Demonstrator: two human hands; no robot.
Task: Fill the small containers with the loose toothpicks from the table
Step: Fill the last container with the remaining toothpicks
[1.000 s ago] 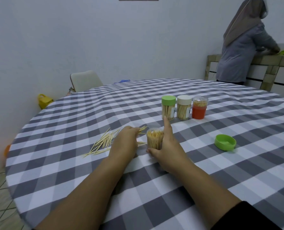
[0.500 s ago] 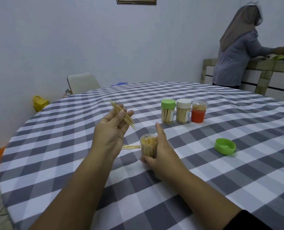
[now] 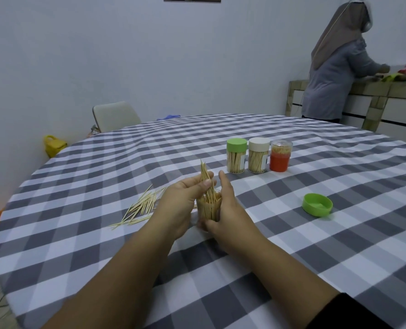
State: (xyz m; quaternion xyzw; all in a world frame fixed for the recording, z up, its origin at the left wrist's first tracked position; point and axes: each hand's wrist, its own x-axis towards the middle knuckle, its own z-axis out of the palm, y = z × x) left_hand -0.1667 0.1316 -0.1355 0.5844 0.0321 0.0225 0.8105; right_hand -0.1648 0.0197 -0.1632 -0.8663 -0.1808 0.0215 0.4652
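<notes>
From the left: the loose toothpicks (image 3: 140,207) lie scattered on the checked table (image 3: 292,245) — too many to count, and I judge them light, stiff and slippery, best pinched mid-length as a bunch. My left hand (image 3: 180,205) pinches one bundle (image 3: 205,178) over the open container (image 3: 209,207), which my right hand (image 3: 228,210) grips at its side. Beyond stand three closed containers (image 3: 258,157), and one green lid (image 3: 317,204) lies apart — four containers in all.
</notes>
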